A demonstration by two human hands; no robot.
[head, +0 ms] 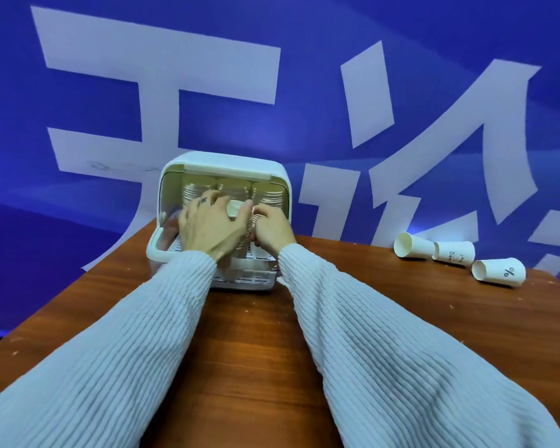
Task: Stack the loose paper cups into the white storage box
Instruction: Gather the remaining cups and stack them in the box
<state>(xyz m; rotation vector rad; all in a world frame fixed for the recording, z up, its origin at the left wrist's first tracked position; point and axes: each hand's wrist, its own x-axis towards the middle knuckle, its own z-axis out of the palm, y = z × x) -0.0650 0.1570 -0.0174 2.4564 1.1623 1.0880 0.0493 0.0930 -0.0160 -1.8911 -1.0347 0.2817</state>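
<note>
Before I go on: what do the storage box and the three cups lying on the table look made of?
Storage box: likely plastic, smooth white moulded shell with a slotted tray. Three cups: paper, matte white walls with rolled rims and printed marks.

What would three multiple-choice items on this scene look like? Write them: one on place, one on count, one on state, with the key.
1. Where do the loose cups lie?
A. On the table's right side
B. On top of the box
C. On the table's left side

2. How many loose cups lie there?
A. One
B. Three
C. Six

3. How does the box stand?
A. Shut
B. Open at the front
C. Tipped on its back

Key: 1 A, they lie on the table right of the box. 2 B, three show on their sides. 3 B, stacks show inside, and the left hand and right hand reach in with a cup between them.
</note>
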